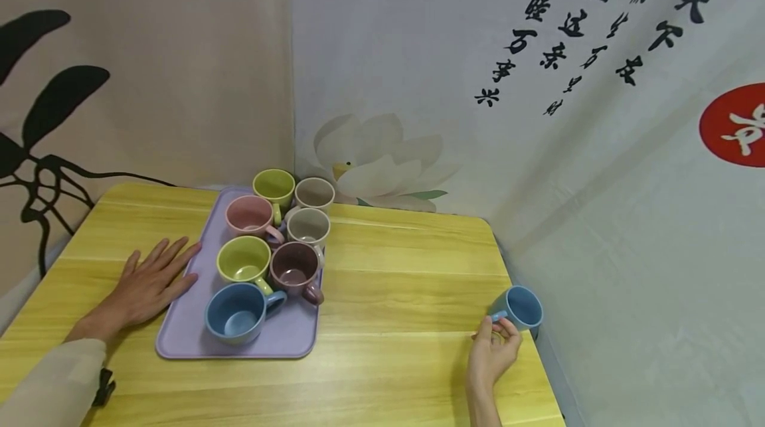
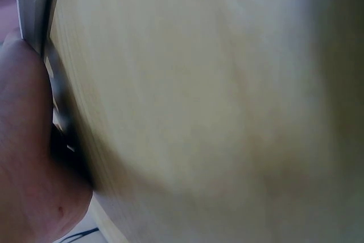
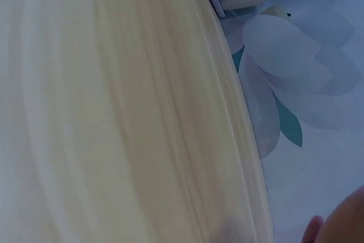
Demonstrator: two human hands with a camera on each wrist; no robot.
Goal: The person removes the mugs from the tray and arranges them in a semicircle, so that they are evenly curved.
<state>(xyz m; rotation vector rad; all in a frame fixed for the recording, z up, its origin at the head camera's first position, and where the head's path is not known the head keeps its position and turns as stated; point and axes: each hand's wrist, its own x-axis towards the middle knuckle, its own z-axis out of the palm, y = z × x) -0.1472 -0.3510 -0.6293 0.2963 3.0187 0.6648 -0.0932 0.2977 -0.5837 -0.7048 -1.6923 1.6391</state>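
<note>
My right hand (image 1: 493,357) pinches the handle of a blue mug (image 1: 518,307), which overlaps the table's right edge in the head view. My left hand (image 1: 149,284) lies palm down with fingers spread, its fingertips at the left rim of a lilac tray (image 1: 179,341). On that tray stand several mugs: another blue mug (image 1: 238,314) in front, two yellow-green ones, a pink mug (image 1: 250,214), a dark maroon mug (image 1: 295,267) and two greyish mugs at the right side. In the right wrist view only a bit of the right hand (image 3: 344,220) shows.
The wood-grain table (image 1: 400,294) spreads between tray and right hand. Behind it hangs a pale cloth (image 1: 382,48) with a lotus print and dark characters. Black leaf and vine shapes (image 1: 66,101) are at the left.
</note>
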